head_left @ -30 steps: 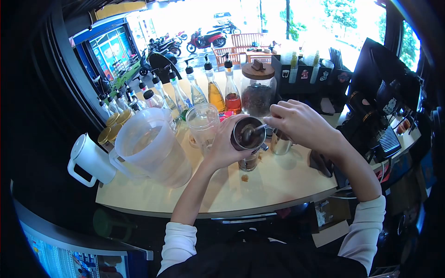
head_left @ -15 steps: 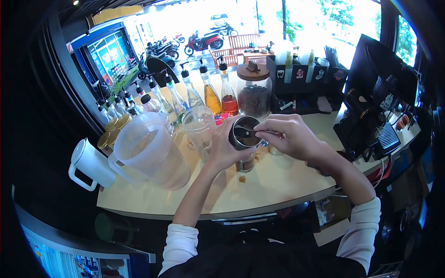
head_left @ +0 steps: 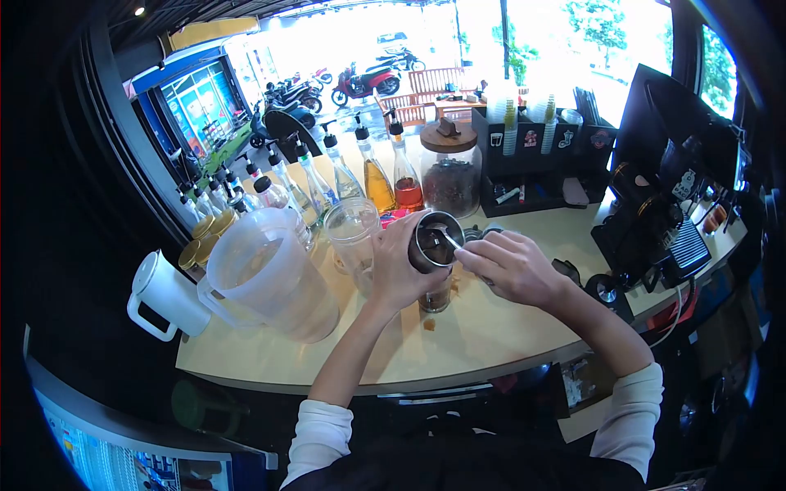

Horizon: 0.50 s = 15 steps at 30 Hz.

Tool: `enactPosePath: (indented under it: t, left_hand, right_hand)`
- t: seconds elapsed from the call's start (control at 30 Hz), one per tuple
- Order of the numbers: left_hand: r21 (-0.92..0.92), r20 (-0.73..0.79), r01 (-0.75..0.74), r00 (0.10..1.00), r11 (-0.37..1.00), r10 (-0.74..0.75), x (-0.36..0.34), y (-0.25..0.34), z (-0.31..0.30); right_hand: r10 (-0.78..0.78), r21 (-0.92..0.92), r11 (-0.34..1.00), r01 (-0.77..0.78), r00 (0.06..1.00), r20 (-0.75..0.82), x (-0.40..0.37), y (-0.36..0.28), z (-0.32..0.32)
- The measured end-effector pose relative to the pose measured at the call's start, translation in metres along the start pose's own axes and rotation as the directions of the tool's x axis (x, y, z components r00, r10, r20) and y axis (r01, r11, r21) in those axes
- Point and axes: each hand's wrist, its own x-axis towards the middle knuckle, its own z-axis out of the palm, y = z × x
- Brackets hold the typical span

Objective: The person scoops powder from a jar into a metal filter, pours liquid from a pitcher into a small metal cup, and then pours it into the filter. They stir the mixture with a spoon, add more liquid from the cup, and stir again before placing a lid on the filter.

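My left hand (head_left: 401, 266) is wrapped round a metal cup (head_left: 422, 258), tilted with its mouth toward me and something dark brown inside. Between the closed fingers of my right hand (head_left: 516, 266) is a spoon (head_left: 448, 238), its far end inside the cup. Under the cup stands a drinking glass (head_left: 436, 301) with brown contents, partly hidden by my left hand. A clear plastic jug (head_left: 350, 233) is just left of that hand. Small brown spills (head_left: 429, 325) mark the counter by the glass.
On the counter (head_left: 491, 340) at left are a large frosted pitcher (head_left: 270, 270) and a white kettle (head_left: 168, 295). Pump bottles (head_left: 378, 184) line the back beside a wooden-lidded jar (head_left: 452, 176). A black cup organizer (head_left: 536, 164) and a coffee grinder or machine (head_left: 655, 221) stand right.
My right hand has lowered and turned, so the spoon now slants up out of the cup toward it. The view has shifted slightly. My left hand still holds the cup.
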Motion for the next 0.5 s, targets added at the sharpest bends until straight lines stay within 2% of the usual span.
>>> enactPosePath:
  t: [0.1, 0.17, 0.23, 0.33, 0.43, 0.5]
  left_hand:
    - [0.049, -0.041, -0.022, 0.999, 0.999, 0.024, -0.001, -0.001, 0.005]
    - [0.057, -0.050, -0.021, 0.998, 0.998, 0.023, -0.001, -0.001, 0.006]
    - [0.054, -0.049, -0.018, 0.999, 0.998, 0.021, -0.002, 0.001, 0.007]
    - [0.058, -0.060, -0.010, 0.998, 0.998, 0.013, -0.002, 0.002, 0.009]
    - [0.072, -0.077, -0.024, 0.997, 0.997, 0.030, -0.005, 0.002, 0.011]
    - [0.095, -0.085, -0.019, 0.996, 0.995, 0.028, -0.005, 0.002, 0.012]
  right_hand:
    - [-0.071, -0.001, 0.998, 0.071, 0.997, 0.038, -0.004, -0.003, 0.003]
    - [-0.077, -0.038, 0.996, 0.077, 0.997, -0.008, -0.003, -0.003, 0.007]
    - [-0.025, -0.069, 0.997, 0.018, 0.995, -0.101, 0.000, -0.001, 0.009]
    - [-0.065, -0.063, 0.996, 0.063, 0.998, -0.017, 0.000, -0.004, 0.009]
    - [-0.076, -0.086, 0.994, 0.069, 0.994, -0.081, 0.001, -0.005, 0.009]
    - [-0.064, -0.083, 0.995, 0.059, 0.996, -0.056, 0.003, -0.006, 0.008]
